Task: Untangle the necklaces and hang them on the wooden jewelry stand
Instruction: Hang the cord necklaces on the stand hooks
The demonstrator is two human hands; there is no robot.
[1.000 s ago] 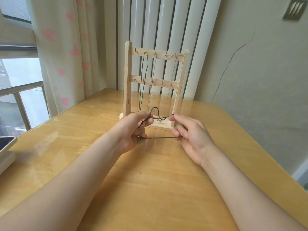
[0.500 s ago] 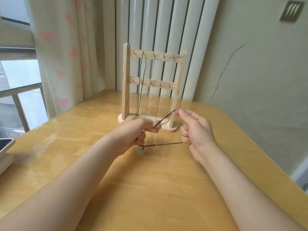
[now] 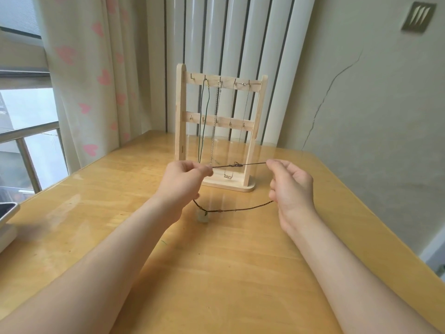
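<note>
Wooden table [image 3: 216, 273], left hand [image 3: 183, 179] pinching dark cord necklace [image 3: 250, 164], right hand [image 3: 291, 186] pinching same cord

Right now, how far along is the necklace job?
Done: a green cord, a silver chain and a thin chain hang from top hooks of the stand. In hand: the left hand and right hand pinch a brown cord stretched between them, its pale pendant on the lower strand. Left: hanging it; the leftmost top hook is bare.

I see a glossy yellow wooden surface [image 3: 216, 273], a cream curtain with pink hearts [image 3: 91, 68] at left, and white vertical radiator columns [image 3: 240, 32] behind (beside them a cracked grey wall [image 3: 373, 104]).
</note>
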